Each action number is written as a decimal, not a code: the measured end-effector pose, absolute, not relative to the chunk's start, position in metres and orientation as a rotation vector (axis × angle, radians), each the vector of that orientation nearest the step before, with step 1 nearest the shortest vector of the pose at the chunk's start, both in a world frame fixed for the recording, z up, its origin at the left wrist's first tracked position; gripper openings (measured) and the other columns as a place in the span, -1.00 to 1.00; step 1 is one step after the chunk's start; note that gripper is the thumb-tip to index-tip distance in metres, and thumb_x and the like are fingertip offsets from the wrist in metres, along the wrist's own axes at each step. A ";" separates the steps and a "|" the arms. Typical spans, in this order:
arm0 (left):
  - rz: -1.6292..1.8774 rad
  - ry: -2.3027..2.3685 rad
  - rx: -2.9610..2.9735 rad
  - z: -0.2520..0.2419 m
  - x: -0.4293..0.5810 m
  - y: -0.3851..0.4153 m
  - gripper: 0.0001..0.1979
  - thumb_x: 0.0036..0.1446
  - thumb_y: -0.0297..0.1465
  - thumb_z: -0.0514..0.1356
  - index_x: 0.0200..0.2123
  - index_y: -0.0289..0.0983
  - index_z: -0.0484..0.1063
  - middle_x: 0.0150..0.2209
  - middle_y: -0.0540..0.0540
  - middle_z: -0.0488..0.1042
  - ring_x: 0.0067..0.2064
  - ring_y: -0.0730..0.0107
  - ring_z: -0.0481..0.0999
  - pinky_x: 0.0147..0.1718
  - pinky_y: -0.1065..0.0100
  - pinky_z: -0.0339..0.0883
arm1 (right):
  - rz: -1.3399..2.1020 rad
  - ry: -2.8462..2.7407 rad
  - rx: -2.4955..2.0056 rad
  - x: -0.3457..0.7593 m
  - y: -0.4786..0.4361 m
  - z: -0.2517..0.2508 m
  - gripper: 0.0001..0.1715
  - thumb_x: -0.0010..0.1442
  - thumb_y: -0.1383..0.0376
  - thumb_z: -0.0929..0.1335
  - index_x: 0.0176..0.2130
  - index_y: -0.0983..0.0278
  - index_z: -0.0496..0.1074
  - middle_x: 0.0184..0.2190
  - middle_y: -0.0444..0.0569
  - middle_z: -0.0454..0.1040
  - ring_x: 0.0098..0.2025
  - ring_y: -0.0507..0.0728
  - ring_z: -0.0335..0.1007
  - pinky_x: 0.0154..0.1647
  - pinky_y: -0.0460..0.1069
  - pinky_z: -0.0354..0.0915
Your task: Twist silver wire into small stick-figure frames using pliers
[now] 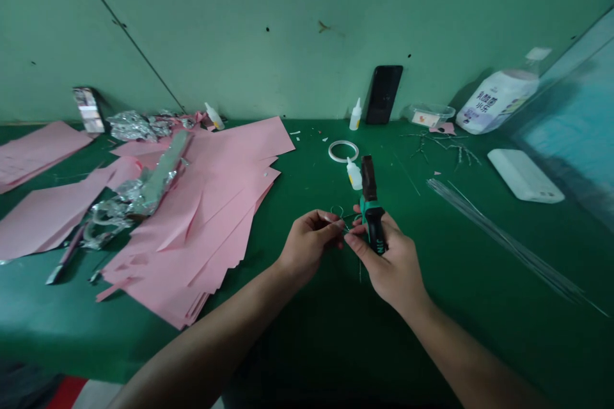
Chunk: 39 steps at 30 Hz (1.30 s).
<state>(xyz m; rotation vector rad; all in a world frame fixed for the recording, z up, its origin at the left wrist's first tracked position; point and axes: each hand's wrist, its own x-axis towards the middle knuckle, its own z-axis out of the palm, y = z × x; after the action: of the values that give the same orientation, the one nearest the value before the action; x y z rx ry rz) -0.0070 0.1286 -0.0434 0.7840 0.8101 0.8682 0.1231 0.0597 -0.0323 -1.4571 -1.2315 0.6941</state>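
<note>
My left hand [311, 241] pinches a thin wire [338, 209] bent into small loops, just above the green table. My right hand [391, 262] is closed around a pair of pliers [372, 211] with black and teal handles, its dark jaws pointing away from me. The thumb and a fingertip of that hand also reach the wire, close to the left fingertips. Part of the wire is hidden by my fingers. Just beyond the hands lie a small white glue bottle [354, 175] and a white ring [343, 151].
Pink paper sheets [211, 204] and crumpled clear plastic [132, 126] cover the left side. Straight wires [503, 243], bent wire pieces [453, 147] and a white power bank [525, 176] lie right. Against the wall stand a black phone [384, 94] and another glue bottle [355, 115]; a large bottle [499, 99] leans there.
</note>
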 end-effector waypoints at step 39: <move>1.356 0.761 1.000 -0.027 -0.034 0.155 -0.81 -0.03 -0.45 0.37 -0.42 -0.29 0.39 -0.49 0.06 0.43 -0.46 0.54 0.47 -0.43 0.44 0.36 | 0.807 -1.574 -1.632 0.144 0.056 -0.020 -0.56 0.17 0.37 0.24 0.03 0.16 0.45 0.22 0.10 0.28 -0.46 0.08 0.43 -0.54 0.07 0.37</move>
<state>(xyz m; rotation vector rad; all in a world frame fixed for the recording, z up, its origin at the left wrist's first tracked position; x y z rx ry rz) -0.0337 0.1546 -0.0273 0.9998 0.7612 1.3565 0.1440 0.0558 -0.0200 -1.6318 -1.5743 0.8074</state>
